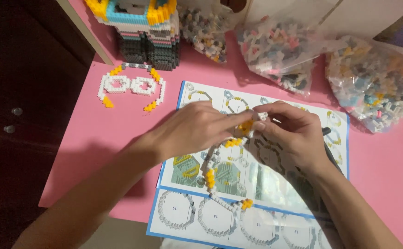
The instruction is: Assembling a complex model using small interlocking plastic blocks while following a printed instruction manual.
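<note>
Nearest the person, an instruction sheet with a blue border is lying flat on the pink table, printed with ring-shaped building diagrams. A thin chain of white and yellow micro bricks is trailing over the sheet, curving up from its lower middle toward the hands. The left hand and right hand are meeting just above the sheet, fingertips pressed together on the chain's upper end, both pinching the small yellow and white pieces there. Further back on the left, a flat white and yellow brick assembly shaped like two linked rings is resting on the table, well apart from the hands. Beyond it, a tall brick model in grey, white, blue and yellow is standing at the table's far edge. To its right, three clear plastic bags of loose bricks are lying along the far side, one partly overlapping the sheet's upper right corner.
</note>
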